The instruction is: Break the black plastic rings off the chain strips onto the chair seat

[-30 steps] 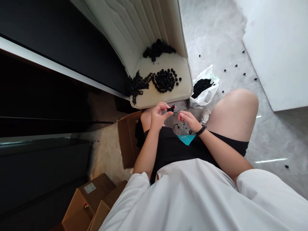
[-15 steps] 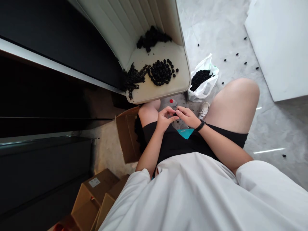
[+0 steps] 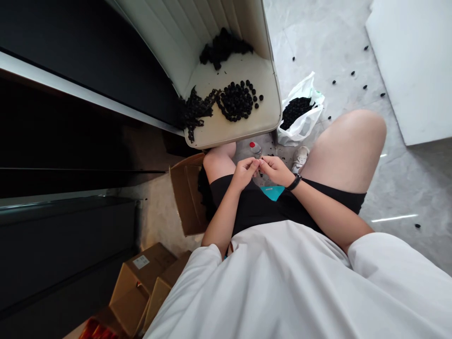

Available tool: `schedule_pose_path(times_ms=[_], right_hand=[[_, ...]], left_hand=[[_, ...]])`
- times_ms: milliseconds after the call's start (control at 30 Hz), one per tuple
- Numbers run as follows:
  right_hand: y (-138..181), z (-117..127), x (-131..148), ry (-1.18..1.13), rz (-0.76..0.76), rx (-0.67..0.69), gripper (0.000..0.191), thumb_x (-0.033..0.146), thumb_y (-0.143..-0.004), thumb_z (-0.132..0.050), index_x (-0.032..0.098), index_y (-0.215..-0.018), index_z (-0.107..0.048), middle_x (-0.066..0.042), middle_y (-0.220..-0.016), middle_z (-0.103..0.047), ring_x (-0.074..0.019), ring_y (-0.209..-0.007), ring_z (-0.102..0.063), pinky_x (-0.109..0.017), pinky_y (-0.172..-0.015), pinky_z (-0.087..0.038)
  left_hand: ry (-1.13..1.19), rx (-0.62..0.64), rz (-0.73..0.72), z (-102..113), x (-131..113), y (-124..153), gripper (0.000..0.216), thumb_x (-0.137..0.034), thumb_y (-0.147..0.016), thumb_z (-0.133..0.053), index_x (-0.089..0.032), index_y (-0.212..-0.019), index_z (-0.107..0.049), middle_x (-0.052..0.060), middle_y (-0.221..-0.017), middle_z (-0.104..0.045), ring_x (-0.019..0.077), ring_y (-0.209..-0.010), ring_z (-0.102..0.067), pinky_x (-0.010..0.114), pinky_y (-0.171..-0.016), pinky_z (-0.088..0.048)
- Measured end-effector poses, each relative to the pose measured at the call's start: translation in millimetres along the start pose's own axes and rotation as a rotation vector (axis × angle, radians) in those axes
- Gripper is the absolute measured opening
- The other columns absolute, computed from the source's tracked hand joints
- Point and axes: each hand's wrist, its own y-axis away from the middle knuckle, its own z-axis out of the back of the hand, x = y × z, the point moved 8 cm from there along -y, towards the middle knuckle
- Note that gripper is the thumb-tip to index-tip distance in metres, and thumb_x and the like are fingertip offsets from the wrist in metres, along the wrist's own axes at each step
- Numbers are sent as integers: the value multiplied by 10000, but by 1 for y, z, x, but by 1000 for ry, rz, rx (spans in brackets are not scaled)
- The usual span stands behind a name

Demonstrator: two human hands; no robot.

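My left hand (image 3: 245, 172) and my right hand (image 3: 277, 171) meet over my lap, thumbs and fingertips pressed together. A small dark piece, mostly hidden by the fingers, seems pinched between them; its kind cannot be made out. Just beyond the hands stands a clear bottle with a red cap (image 3: 252, 145). Ahead, on a cream padded chair seat (image 3: 226, 135), lies a cluster of small round black pieces (image 3: 237, 101). Left of it are shrivelled black scraps (image 3: 196, 112), and another dark heap (image 3: 224, 48) sits at the backrest.
A white plastic bag (image 3: 296, 136) holding many black pieces stands on the floor right of the chair. Several black pieces are scattered on the tiles. An open cardboard box (image 3: 187, 200) is by my left leg, with more boxes (image 3: 150, 263) at lower left and a white panel (image 3: 416, 70) at right.
My left fingers have closed in from a looser, spread pose, so the thumbs now nearly touch. The dark piece seen between the hands is now mostly covered. The view has shifted slightly.
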Motion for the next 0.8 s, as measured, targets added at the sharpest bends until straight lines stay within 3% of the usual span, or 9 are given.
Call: schedule_pose_path(times_ms=[133,233,400,500,667,800], right_hand=[[0,0,-6,-175,-68,-17,662,817,-983,-518,233,-674,-468,41,-574,-437,-111,-525,-368,-288,-548,-325],[-1,3,-5,-165,-74,-33,672,826,-966,-543,231,-662,-467,36,-577,-448,-111,-531,-363,-288,-549,-324],[-1,14,1,15,-27,-69,650,759,-1021,-506,228,-647,-470,27,-582,-451,-123,-558,-372,-310,-595,-327],[-2,18,5,153,5,-76,596,681,-1053,-503,220,-676,-504,15,-616,-472,-145,-607,-420,-322,-634,-332],[-2,17,5,127,12,-62,504,651,-1069,-496,220,-814,-553,8,-718,-514,-170,-699,-476,-324,-693,-370],[0,12,2,93,7,-14,586,720,-1078,-402,227,-774,-489,15,-703,-471,-163,-681,-434,-325,-676,-352]], left_hand=[[200,108,71,-6,7,2,539,-728,-939,-673,-202,-844,-604,-43,-626,-534,97,-549,-537,240,-543,-427],[190,89,87,-2,8,1,514,-685,-859,-800,-206,-916,-620,-50,-663,-571,91,-552,-565,231,-544,-464],[76,-18,79,12,3,1,551,-658,-737,-910,-186,-869,-658,-39,-643,-616,95,-528,-578,232,-517,-472],[-47,-49,39,17,-7,4,509,-625,-744,-917,-175,-820,-692,-28,-632,-626,97,-538,-570,235,-532,-454],[-262,-48,-15,19,-25,10,407,-567,-805,-890,-180,-858,-777,0,-678,-689,131,-600,-601,266,-585,-453],[-406,-52,-105,18,-39,13,329,-518,-849,-864,-196,-865,-796,13,-715,-721,151,-624,-596,289,-610,-446]])
